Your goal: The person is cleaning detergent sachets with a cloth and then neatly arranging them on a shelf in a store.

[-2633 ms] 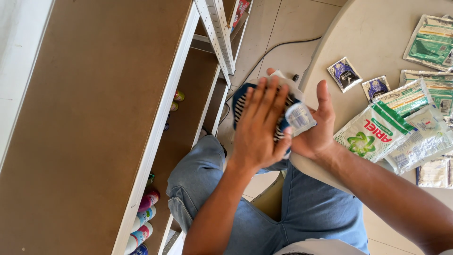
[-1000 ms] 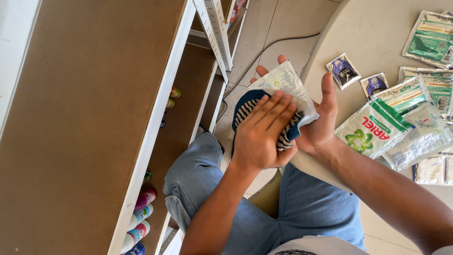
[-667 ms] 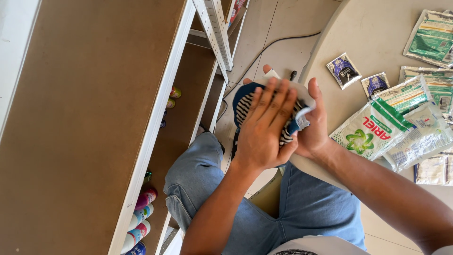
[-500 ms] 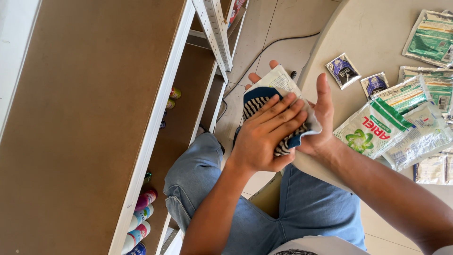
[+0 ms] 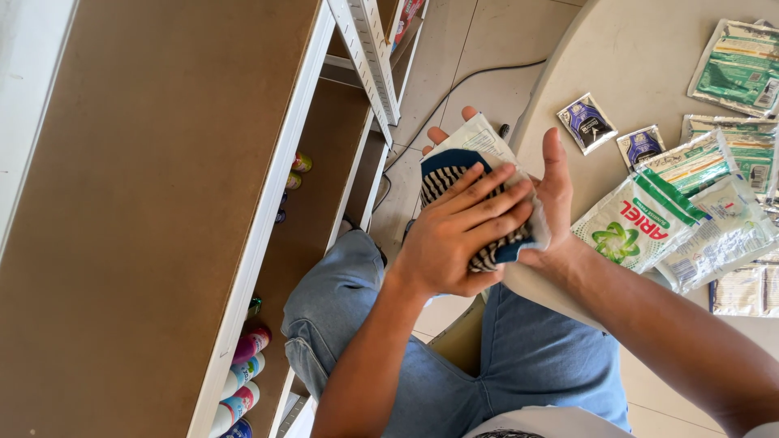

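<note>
Left hand (image 5: 454, 243) presses a striped navy cloth (image 5: 454, 174) onto a pale sachet (image 5: 479, 138) cradled in right hand (image 5: 552, 211); green-white packets (image 5: 641, 223) at three o'clock.

I take this for a small shop: stocked shelves (image 5: 268, 243) at left, detergent sachets (image 5: 641, 223) upper right.
</note>
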